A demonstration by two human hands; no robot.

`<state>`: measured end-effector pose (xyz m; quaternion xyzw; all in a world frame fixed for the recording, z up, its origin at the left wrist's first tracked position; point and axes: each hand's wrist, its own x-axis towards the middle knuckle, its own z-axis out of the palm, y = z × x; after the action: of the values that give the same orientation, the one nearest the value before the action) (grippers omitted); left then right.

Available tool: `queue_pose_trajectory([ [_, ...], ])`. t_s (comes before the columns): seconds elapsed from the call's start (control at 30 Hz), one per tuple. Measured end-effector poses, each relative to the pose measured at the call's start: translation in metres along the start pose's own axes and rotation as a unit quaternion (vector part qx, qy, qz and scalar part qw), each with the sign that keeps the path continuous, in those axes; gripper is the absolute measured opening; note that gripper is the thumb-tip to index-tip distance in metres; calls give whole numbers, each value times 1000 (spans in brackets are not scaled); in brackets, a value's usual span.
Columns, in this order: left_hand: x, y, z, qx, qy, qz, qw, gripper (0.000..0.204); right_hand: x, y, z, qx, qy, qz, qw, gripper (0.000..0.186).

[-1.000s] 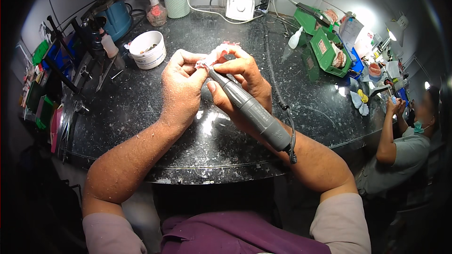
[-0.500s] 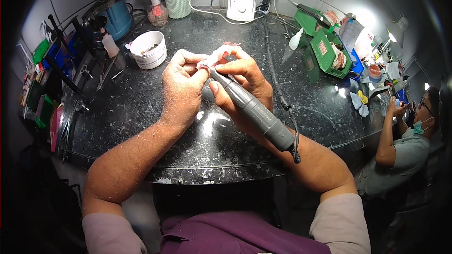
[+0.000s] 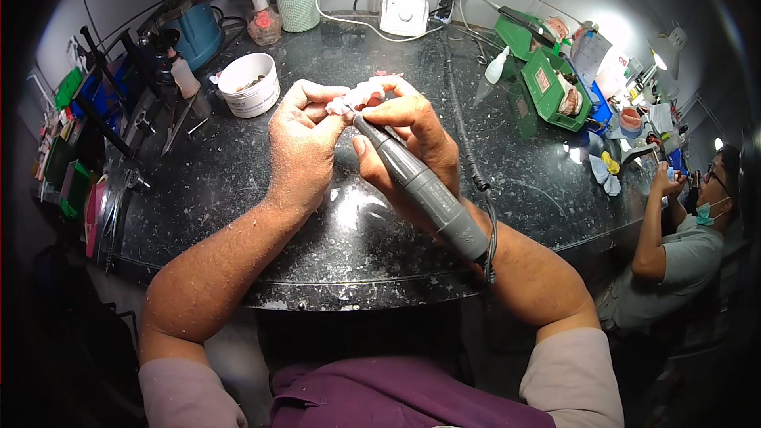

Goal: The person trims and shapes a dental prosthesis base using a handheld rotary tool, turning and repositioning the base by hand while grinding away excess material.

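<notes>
Pinched in the fingers of my left hand [image 3: 303, 133] is a curved pink denture [image 3: 365, 97], held above the bench. My right hand [image 3: 426, 128] is closed around a dark grey rotary handpiece [image 3: 434, 196], slanting from its narrow tip at upper left to its thick back end at lower right. The tip meets the near side of the denture, and right-hand fingertips are close against the piece. The exact contact of the bur is too small to make out. Pale dust coats my left hand and forearm. A coiled black cord [image 3: 468, 139] runs up the bench to the right.
On the dusty black bench [image 3: 349, 269] stand a white tub [image 3: 250, 87], a mint pen cup [image 3: 299, 9] and a white control box [image 3: 404, 13]. Green boxes [image 3: 547, 95] with dental models sit at right. Tools crowd the left. A co-worker [image 3: 674, 246] sits far right.
The denture has turned slightly in my fingers, showing more of its bumpy pink surface. The handpiece's back end has swung a little down and to the left.
</notes>
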<state>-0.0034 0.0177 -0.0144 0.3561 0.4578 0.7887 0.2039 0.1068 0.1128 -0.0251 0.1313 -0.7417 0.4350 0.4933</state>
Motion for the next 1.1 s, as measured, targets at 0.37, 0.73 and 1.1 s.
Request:
queue_pose_trajectory([
  [0.37,-3,8,3,0,-17,15,1000,12,8,-7,-6,-126,-24,-65,990,38],
  [0.73,-1,3,-3,25,-16,29,999,10,2,-3,-4,-111,1,-12,994,35],
  [1.1,-1,4,-2,28,-14,23,999,11,1,-9,-2,-77,9,29,997,35],
])
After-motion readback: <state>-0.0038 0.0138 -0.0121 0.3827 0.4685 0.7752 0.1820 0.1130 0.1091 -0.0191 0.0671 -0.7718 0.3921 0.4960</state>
